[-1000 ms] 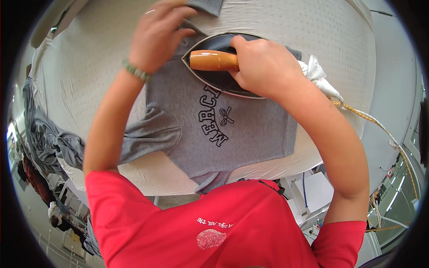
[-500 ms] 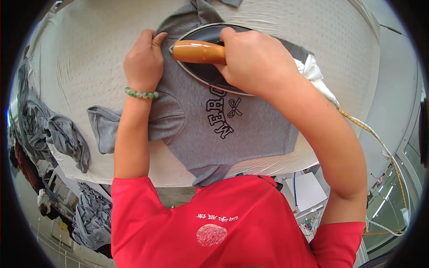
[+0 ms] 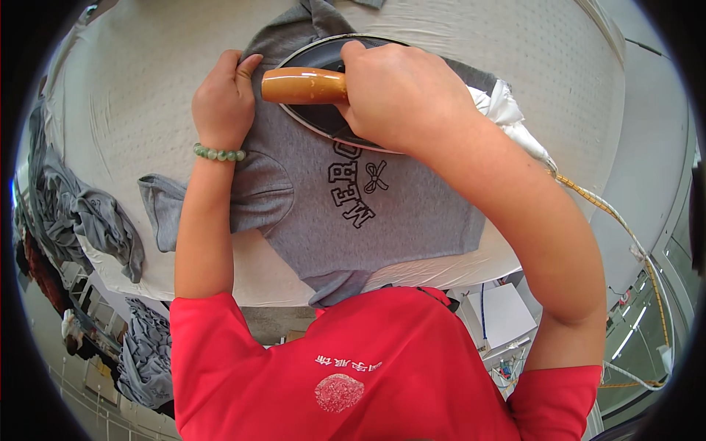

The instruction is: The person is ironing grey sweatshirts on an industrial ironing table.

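A grey sweatshirt [image 3: 412,213] with dark printed letters and a small bow lies spread over a padded ironing table [image 3: 559,44]. My right hand [image 3: 401,95] is wrapped round the glossy brown handle of a steam iron [image 3: 312,116]. The iron rests on the upper part of the sweatshirt; my hand and forearm hide some of it. My left hand [image 3: 224,99], with a green bead bracelet at the wrist, grips the cloth to the left of the iron's tip. Its fingers curl downward and their tips are out of sight.
White cloth [image 3: 504,110] lies bunched beside the iron's rear. From there a yellow-and-white hose [image 3: 599,206] runs off to the right. Grey garments [image 3: 103,213] hang over the table's left edge, and another grey pile [image 3: 151,360] sits lower down.
The iron has slid a little to the left with my right hand. My left hand and the sweatshirt have also shifted slightly left.
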Demonstrator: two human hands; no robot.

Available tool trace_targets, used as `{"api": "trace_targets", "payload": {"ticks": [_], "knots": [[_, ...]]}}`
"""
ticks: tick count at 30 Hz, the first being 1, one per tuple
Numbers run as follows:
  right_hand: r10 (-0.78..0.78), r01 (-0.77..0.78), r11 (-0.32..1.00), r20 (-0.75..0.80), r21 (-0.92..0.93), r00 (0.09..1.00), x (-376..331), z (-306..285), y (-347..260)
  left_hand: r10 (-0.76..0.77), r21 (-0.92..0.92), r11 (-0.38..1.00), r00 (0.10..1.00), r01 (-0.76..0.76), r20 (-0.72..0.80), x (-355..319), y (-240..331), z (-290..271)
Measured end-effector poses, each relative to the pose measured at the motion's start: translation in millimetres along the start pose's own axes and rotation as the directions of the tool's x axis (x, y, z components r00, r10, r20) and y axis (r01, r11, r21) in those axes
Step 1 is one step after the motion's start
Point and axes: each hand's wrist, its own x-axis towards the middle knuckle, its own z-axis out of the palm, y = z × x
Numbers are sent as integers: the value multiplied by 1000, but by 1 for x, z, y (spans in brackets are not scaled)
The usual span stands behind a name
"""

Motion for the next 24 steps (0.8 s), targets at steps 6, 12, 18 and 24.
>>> {"api": "trace_targets", "payload": {"ticks": [6, 12, 18, 24], "knots": [[14, -14, 1000, 47, 11, 999, -2, -7, -4, 6, 72, 997, 999, -3, -40, -3, -1, 3], [4, -5, 1000, 26, 26, 1000, -14, -18, -9, -170, 137, 977, 985, 165, 29, 3, 21, -6], [176, -171, 981, -52, 92, 983, -85, -8, 19, 14, -145, 988, 977, -46, -214, -77, 68, -81], [372, -307, 879, -122, 365, 920, -251, 13, 148, -693, -651, 504, 715, 567, 85, -341, 62, -95]]}}
